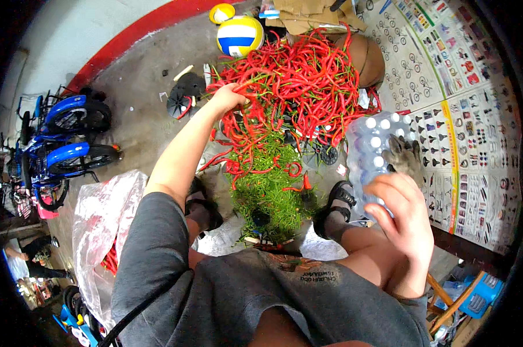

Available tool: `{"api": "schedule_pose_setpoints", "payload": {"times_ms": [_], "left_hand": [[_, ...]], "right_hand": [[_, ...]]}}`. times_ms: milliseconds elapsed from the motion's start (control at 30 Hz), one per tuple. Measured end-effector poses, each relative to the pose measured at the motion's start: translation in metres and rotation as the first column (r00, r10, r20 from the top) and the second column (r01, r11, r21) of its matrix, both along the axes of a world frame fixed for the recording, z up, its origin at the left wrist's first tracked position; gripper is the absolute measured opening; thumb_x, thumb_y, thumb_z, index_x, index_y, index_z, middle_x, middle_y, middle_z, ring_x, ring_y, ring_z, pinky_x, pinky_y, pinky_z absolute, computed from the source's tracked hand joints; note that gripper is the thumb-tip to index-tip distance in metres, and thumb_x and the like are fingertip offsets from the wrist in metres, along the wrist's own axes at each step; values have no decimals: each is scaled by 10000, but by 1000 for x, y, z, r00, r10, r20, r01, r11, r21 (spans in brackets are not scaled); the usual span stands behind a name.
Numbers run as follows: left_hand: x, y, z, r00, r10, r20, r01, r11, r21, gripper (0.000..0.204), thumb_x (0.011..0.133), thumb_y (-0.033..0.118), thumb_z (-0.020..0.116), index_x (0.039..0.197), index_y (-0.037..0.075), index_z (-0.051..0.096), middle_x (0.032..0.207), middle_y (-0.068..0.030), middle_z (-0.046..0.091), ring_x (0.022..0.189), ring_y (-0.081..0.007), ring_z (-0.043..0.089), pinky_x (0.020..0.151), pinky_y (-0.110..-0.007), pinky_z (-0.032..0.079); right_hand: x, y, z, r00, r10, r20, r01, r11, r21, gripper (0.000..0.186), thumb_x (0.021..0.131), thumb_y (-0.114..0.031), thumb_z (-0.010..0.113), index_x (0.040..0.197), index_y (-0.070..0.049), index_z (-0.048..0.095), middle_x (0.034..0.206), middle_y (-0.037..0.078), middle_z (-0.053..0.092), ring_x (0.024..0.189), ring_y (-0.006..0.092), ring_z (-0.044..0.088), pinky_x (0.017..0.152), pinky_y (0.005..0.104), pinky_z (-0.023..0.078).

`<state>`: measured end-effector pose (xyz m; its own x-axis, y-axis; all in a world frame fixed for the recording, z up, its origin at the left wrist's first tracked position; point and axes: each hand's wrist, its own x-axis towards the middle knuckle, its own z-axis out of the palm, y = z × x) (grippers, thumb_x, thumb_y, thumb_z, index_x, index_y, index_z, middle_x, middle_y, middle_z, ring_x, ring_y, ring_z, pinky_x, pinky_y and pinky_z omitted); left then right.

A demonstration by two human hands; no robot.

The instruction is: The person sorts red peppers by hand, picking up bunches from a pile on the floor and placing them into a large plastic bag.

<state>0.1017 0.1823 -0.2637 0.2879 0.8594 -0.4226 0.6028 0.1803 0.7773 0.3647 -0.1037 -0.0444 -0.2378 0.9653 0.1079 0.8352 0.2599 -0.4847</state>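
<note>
A large heap of long red chili peppers (308,81) lies on the floor in front of me. My left hand (230,98) reaches to its left edge, fingers closed on a red chili pepper (247,85) whose far part merges with the pile. Between my feet spreads a mound of green chili stems (267,173), with a few red peppers scattered over it. My right hand (403,214) is raised above my right knee, thumb and curled fingers apart, and nothing shows in it. Just beyond it stands a shrink-wrapped pack of white-capped bottles (368,141), with a dark glove (405,155) on top.
Left of me sits a clear plastic bag (105,214) with red peppers inside. Blue bicycles (71,133) stand farther left. A volleyball (240,36) and cardboard (308,14) lie behind the heap; a brown ball (371,62) is right of it. Printed sheets (446,104) cover the right side.
</note>
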Motion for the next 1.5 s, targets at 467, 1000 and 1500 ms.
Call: {"api": "schedule_pose_setpoints", "payload": {"times_ms": [467, 1000, 1500], "left_hand": [[-31, -87, 172, 733, 381, 564, -135, 894, -427, 170, 731, 106, 606, 884, 45, 562, 762, -71, 611, 620, -186, 595, 512, -343, 522], [-20, -129, 159, 172, 485, 857, 70, 862, -502, 287, 786, 122, 569, 1042, 18, 491, 942, -209, 582, 791, -319, 602, 582, -361, 544], [0, -148, 166, 451, 349, 822, 40, 912, -409, 339, 767, 124, 659, 1077, 45, 546, 944, -68, 621, 795, -179, 620, 657, -320, 528]], "right_hand": [[-49, 64, -32, 989, -77, -122, 103, 969, 224, 152, 807, -179, 591, 850, -35, 609, 827, 126, 594, 816, 301, 586, 714, 392, 468], [-97, 80, -56, 903, 62, -425, -42, 998, 57, 404, 743, -211, 675, 1090, -34, 567, 953, 131, 577, 802, 252, 589, 728, 327, 473], [-94, 92, -42, 301, -105, -948, 141, 988, -65, 142, 823, 35, 564, 951, 2, 511, 819, 63, 593, 680, 118, 588, 599, 238, 489]]}}
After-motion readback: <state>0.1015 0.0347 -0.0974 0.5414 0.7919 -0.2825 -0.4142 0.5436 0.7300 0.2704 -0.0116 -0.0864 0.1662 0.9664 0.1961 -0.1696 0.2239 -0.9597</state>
